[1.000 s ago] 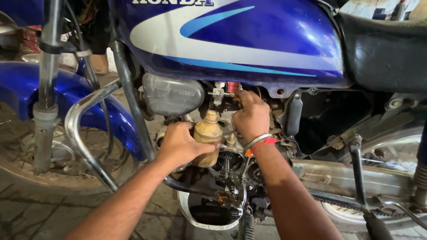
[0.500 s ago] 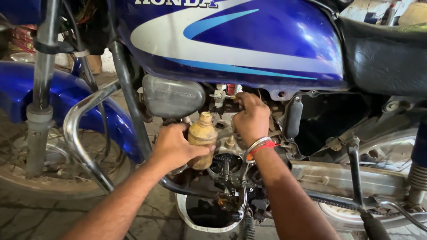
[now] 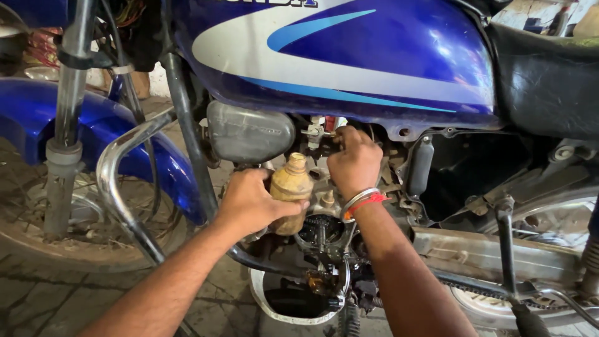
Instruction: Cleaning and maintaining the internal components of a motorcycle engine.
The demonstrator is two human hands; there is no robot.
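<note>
While the blue-and-white motorcycle fuel tank [image 3: 349, 56] is looming overhead, the left hand [image 3: 253, 203] is gripping a grimy tan plastic squeeze bottle [image 3: 291, 192] upright, just beside the open engine | right hand [image 3: 354, 161] is pinching closed on small metal fittings [image 3: 318, 132] under the tank | white basin [image 3: 293, 306] is sitting below.

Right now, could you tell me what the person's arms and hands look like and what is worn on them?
Both forearms are bare, with no sleeves or gloves in view. The right hand has a thin silver metal bangle at the wrist, with a red-orange thread band beside it. The left hand and its wrist wear nothing.
</note>
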